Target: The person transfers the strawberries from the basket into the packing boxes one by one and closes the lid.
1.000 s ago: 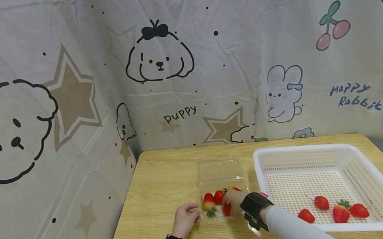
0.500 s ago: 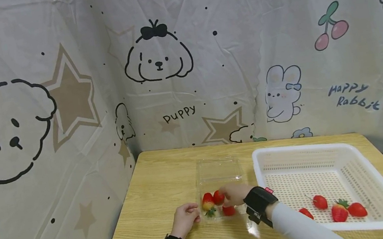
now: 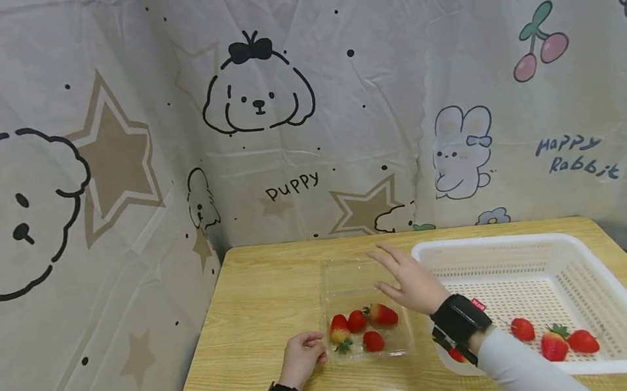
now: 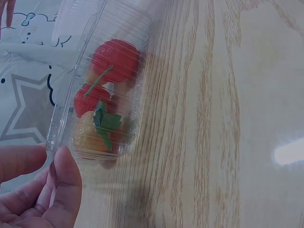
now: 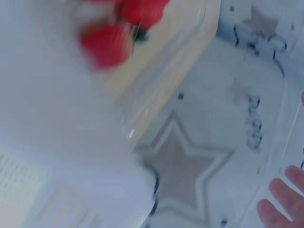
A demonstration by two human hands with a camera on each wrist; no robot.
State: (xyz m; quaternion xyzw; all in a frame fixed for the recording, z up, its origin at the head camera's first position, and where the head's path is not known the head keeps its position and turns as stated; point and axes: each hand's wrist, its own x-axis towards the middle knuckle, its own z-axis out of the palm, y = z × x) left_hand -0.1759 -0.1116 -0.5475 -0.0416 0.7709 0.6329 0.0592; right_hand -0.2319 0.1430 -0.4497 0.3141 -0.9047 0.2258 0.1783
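Note:
A clear plastic clamshell box (image 3: 393,351) lies with its lid (image 3: 350,276) folded back on the table. Several strawberries sit in it: a pale-bottomed one with green leaves (image 3: 340,329), two red ones, and a large one (image 3: 383,314) on the right. My left hand (image 3: 304,359) is at the box's left side; in the left wrist view its thumb and finger (image 4: 66,178) pinch the box's rim. My right hand (image 3: 411,282) is raised between box and basket, fingers spread and holding nothing. Only its fingertips (image 5: 282,197) show in the right wrist view.
A white perforated basket (image 3: 498,239) stands on the right of the wooden table (image 3: 266,287). Several strawberries (image 3: 555,346) lie in its front part, one (image 3: 456,355) partly hidden by the right wrist. A printed curtain (image 3: 291,205) hangs behind and at the left.
My right hand has let go of the large strawberry in the box, then lifted and moved right and away with its fingers spreading. The left hand has stayed at the box.

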